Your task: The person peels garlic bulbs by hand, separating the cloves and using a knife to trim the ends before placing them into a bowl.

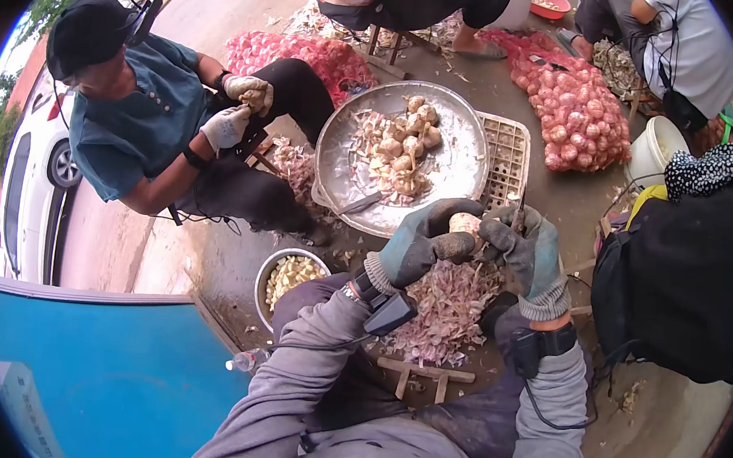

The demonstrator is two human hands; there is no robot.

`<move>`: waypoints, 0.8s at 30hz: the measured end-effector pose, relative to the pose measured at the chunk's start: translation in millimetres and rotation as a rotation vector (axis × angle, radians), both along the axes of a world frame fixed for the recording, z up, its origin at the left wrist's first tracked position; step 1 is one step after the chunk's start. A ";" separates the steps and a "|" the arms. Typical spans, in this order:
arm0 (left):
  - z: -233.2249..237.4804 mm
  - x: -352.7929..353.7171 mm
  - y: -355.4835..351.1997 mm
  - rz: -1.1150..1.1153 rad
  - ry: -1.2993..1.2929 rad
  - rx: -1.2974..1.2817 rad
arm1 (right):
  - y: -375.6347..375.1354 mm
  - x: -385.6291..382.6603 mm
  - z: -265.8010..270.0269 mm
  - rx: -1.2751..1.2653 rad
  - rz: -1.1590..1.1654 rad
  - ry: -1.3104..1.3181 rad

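Observation:
My left hand [422, 244], in a grey and teal work glove, is closed around a garlic bulb [464, 226]. The fingertips of my gloved right hand [526, 250] touch the bulb's right side. A thin, dark tool like a small knife [521, 209] sticks up from my right hand; its lower part is hidden by the fingers. Just beyond my hands, a round metal pan [461, 124] holds several whole garlic bulbs [404, 145] and loose skins. Another knife [360, 204] lies at the pan's near edge.
Garlic skins [446, 310] are piled beneath my hands. A bowl of peeled cloves [292, 277] stands left of my knees. The pan rests by a plastic crate [508, 158]. Red net sacks of garlic [573, 107] lie beyond. A gloved co-worker [145, 114] sits left; others sit farther back.

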State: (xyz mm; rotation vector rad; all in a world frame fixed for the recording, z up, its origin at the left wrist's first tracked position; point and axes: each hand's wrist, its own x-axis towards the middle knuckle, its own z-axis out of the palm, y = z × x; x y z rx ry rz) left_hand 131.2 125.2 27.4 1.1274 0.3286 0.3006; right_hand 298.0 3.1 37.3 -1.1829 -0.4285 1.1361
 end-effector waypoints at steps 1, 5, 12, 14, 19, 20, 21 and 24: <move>-1.8 -1.2 1.1 -0.007 -0.001 -0.013 | -0.9 -3.1 3.0 -0.015 -0.006 -0.062; 8.9 0.4 0.0 0.119 0.077 0.140 | -5.2 -2.7 1.3 -0.044 -0.028 -0.124; -14.3 -17.5 30.3 0.177 0.034 -0.028 | 1.7 19.1 -13.5 0.037 0.186 0.033; -20.4 -17.3 30.5 0.143 -0.021 0.008 | 6.3 11.2 -6.2 -0.029 0.408 -0.164; -26.0 -18.9 33.7 0.214 -0.112 -0.178 | 6.9 7.0 -0.6 -0.053 0.394 -0.034; -25.3 -19.4 33.0 0.217 -0.125 -0.248 | 5.1 5.9 -3.5 -0.088 0.436 -0.104; -25.0 -20.0 32.0 0.219 -0.135 -0.318 | 2.7 3.5 -7.9 -0.124 0.477 -0.171; -27.3 -20.7 32.1 0.175 -0.132 -0.314 | -0.1 -3.4 -12.2 -0.117 0.396 -0.375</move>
